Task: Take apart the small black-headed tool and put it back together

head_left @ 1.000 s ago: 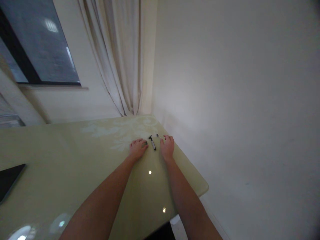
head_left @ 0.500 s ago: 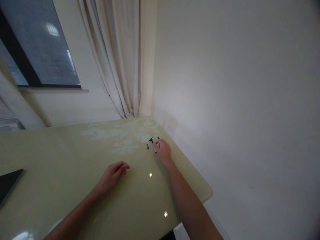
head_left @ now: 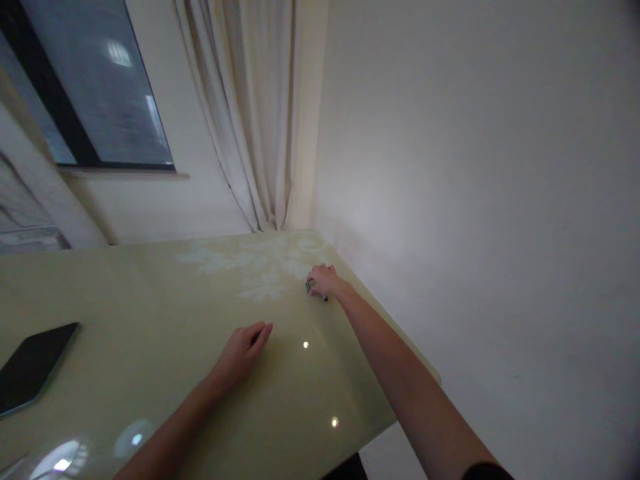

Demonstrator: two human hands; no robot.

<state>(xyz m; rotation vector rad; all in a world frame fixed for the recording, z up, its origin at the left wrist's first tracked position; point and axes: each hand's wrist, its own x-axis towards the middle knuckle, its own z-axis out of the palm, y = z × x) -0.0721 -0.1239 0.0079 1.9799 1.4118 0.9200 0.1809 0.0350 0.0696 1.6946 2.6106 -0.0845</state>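
My right hand (head_left: pixel 324 280) is at the far right of the table, its fingers bent down and closed about a small dark razor cartridge (head_left: pixel 308 288) with a bluish-green face. Under that hand lies a razor (head_left: pixel 325 299); only the dark end of its handle shows, the rest being covered. My left hand (head_left: pixel 245 347) rests nearer to me on the tabletop, fingers curled together with nothing seen in them. Another small dark piece (head_left: pixel 329 268) barely shows behind the right hand.
The glossy pale-green table (head_left: pixel 165 313) has a white floral pattern near its far edge. A dark flat device (head_left: pixel 35 367) lies at the left. A bare wall (head_left: pixel 450 200) borders the right side; a curtain (head_left: pixel 250 113) and a window (head_left: pixel 105 87) are behind.
My right hand has moved from the razor's handle over its head to the cartridge on the left. My left hand's fingers have drawn closer together. The view has shifted slightly left.
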